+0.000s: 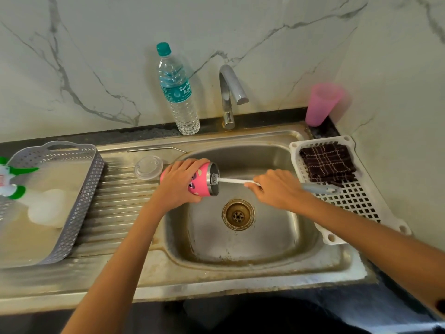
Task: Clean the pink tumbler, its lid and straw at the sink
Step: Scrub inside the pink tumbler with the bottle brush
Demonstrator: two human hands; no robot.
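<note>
My left hand (181, 183) grips the pink tumbler (201, 180), held on its side over the left edge of the sink basin (240, 237), steel mouth facing right. My right hand (277, 189) holds a long bottle brush (234, 181) by its grey handle; the bristle head sits inside the tumbler's mouth. The clear lid (148, 167) lies flat on the ribbed drainboard just left of the tumbler. A metal straw (156, 149) with a bent end lies along the sink's back ledge.
A tap (231, 92) stands behind the basin, no water running. A water bottle (177, 90) stands left of it. A grey basket (79, 201) sits on the drainboard. A white rack (356, 203) holding a brown cloth (328, 162) lies right, a pink cup (321, 104) behind it.
</note>
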